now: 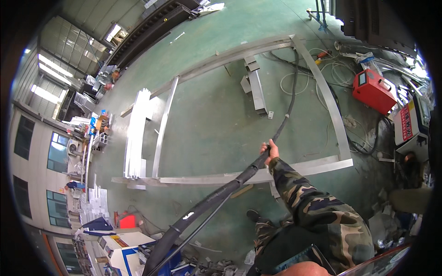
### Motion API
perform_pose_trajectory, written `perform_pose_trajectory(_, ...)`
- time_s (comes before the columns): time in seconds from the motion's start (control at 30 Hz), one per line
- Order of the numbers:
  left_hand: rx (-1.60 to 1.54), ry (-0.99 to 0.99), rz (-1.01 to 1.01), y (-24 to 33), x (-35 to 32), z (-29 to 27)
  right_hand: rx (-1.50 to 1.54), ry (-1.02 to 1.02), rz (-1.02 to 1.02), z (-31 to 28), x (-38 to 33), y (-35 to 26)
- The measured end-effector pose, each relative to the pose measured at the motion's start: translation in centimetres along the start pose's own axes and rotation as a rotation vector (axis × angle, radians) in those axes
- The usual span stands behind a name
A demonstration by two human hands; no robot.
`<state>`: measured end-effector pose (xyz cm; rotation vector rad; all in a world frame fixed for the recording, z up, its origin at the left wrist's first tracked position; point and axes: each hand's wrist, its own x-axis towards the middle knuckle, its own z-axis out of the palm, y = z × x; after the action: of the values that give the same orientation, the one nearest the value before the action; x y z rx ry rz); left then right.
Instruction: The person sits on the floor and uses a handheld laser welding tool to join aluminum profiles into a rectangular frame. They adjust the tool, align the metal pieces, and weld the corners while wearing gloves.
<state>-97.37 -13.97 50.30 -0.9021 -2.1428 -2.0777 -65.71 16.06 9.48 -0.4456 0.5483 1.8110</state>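
Note:
My right hand (270, 152), at the end of a camouflage sleeve, is closed around a thick black sheathed cable (216, 195). The cable runs from the lower left, where it looks thickest, up through my fist. Past my fist it continues thinner to the far right corner of a large metal frame (331, 101) on the floor. My fist is above the frame's near bar, and the cable crosses over this bar. Beside the thick part runs a thinner dark line (195, 232). My left hand is not in view.
Bright metal profiles (137, 133) lie across the frame's left end. Short metal pieces (258, 94) rest on the green floor inside it. Beyond its right side are a red box-shaped machine (374, 91) and looped hoses (338, 71). A white and blue machine (124, 250) stands lower left.

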Motion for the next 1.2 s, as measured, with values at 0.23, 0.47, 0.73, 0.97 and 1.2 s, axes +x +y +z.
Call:
perform_pose_trajectory(0.23,0.0,0.007,-0.032,-7.0,8.1,-6.1,-0.316,0.374,-0.351,-10.8,-7.5,-5.4)
perform_pose_trajectory(0.47,0.029,-0.03,-0.066,-13.5,16.0,-10.7,-0.516,0.494,-0.761,-17.3,-26.4,-12.5)
perform_pose_trajectory(0.73,0.017,-0.055,-0.087,-17.3,21.5,-11.4,-0.381,0.735,-1.079,-19.6,-38.3,-10.0)
perform_pose_trajectory(0.97,0.1,-0.029,-0.048,-19.1,25.4,-13.6,-0.504,0.548,-0.761,-13.4,-26.6,-0.4)
perform_pose_trajectory(1.2,0.854,-0.128,0.525,-19.2,29.7,-14.8,-0.637,0.603,-0.712,-15.2,-17.1,-2.0)
